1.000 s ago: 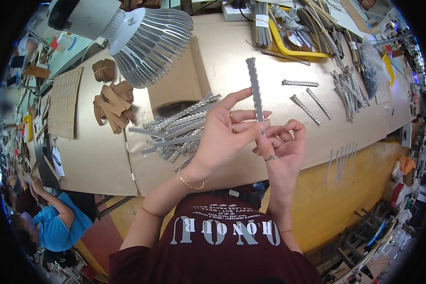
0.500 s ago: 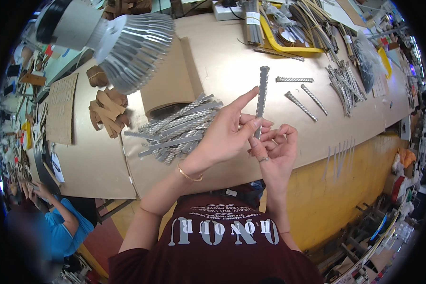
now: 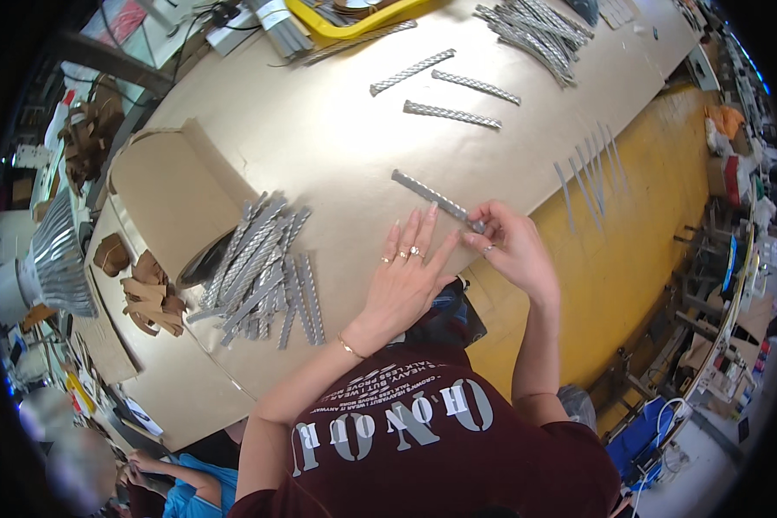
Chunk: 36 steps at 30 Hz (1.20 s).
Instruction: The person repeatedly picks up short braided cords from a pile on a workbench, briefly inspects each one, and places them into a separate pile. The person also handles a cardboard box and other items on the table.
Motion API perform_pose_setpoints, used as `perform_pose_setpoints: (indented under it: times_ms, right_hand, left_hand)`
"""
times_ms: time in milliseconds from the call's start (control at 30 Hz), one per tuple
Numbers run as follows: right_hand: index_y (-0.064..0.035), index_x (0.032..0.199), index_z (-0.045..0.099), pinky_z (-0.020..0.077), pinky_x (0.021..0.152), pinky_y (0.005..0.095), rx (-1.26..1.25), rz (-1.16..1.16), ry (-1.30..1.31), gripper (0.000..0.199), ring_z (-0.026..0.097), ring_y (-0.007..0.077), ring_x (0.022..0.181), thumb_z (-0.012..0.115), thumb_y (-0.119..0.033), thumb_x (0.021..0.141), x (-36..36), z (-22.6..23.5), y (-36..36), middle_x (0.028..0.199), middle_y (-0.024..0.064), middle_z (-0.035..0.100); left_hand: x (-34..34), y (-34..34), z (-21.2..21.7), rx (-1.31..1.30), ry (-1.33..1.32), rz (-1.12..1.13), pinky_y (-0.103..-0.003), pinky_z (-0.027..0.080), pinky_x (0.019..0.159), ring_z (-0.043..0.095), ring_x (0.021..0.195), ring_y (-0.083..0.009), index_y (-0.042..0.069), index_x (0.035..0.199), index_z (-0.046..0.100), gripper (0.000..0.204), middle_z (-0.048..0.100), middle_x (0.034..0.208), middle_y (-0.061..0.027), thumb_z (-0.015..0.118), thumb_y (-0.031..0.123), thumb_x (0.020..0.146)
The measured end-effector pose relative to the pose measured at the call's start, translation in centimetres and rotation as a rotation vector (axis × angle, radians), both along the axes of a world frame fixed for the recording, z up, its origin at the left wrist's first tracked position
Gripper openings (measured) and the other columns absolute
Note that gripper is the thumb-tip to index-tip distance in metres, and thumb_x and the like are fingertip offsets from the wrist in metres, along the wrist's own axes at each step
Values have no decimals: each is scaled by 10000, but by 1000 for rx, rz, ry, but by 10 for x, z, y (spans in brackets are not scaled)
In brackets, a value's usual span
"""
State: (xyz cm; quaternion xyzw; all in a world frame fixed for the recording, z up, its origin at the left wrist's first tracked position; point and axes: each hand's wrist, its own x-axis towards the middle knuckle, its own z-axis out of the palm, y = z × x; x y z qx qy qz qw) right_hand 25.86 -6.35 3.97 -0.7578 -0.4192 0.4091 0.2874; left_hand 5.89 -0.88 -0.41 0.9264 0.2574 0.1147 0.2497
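Note:
A grey strip with a silvery braided edge slants across the table in front of me. My right hand pinches its near end between thumb and fingers. Beside the strip, my left hand is open, palm down on the table, its fingers spread and their tips close to the strip. To the left lies a heap of similar grey and silver braided strips. Farther off, three braided pieces lie apart from one another.
A brown cardboard box and brown offcuts sit on the left, near a ribbed metal lamp. At the back are a yellow tray and another braided bundle. Thin grey strips hang at the table's right edge.
The strip has come down from upright between both hands to lying slanted at the table. My left hand has let go and flattened out. The view has turned, shifting the lamp left.

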Motion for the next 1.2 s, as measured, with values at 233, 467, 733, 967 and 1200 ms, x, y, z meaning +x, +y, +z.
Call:
perform_pose_setpoints:
  times_ms: [233, 467, 733, 967, 1200]
  right_hand:
    - [-3, 1066, 599, 501, 723, 346, 116, -207, -220, 304, 571, 229, 781, 756, -58, 811, -17, 1, -18, 984, 117, 559]
    - [-3, 1022, 623, 496, 714, 349, 119, -401, -206, 230, 569, 238, 779, 741, -63, 834, -20, -9, -30, 996, 121, 567]
    - [8, 970, 649, 509, 701, 348, 203, -325, -199, 156, 626, 243, 814, 726, -52, 848, -29, -12, -26, 970, 117, 579]
    - [-12, 971, 667, 496, 697, 375, 203, -272, -280, 128, 626, 270, 802, 709, -68, 864, -33, -13, -20, 955, 122, 576]
    - [-17, 958, 655, 491, 692, 378, 127, -267, -292, 126, 620, 287, 800, 709, -65, 854, -32, -13, -19, 953, 128, 580]
  left_hand:
    - [17, 19, 2, 21, 66, -115, -521, 184, 1185, 207, 1472, -407, 181, 1486, 429, 644, 212, 1592, -236, 598, 435, 919]
    - [27, 26, 6, -3, 164, -188, -494, 204, 1186, 221, 1472, -390, 191, 1484, 431, 647, 231, 1585, -238, 606, 439, 913]
    - [12, -8, 9, -71, 220, -6, -510, 193, 1177, 206, 1468, -437, 199, 1477, 454, 649, 203, 1582, -287, 655, 389, 890]
    - [9, -10, 4, -86, 185, 10, -506, 191, 1177, 210, 1469, -432, 201, 1480, 451, 670, 203, 1586, -279, 676, 373, 873]
    - [9, -11, 0, -57, 168, 14, -517, 182, 1180, 209, 1473, -423, 219, 1489, 435, 671, 205, 1589, -270, 659, 397, 882]
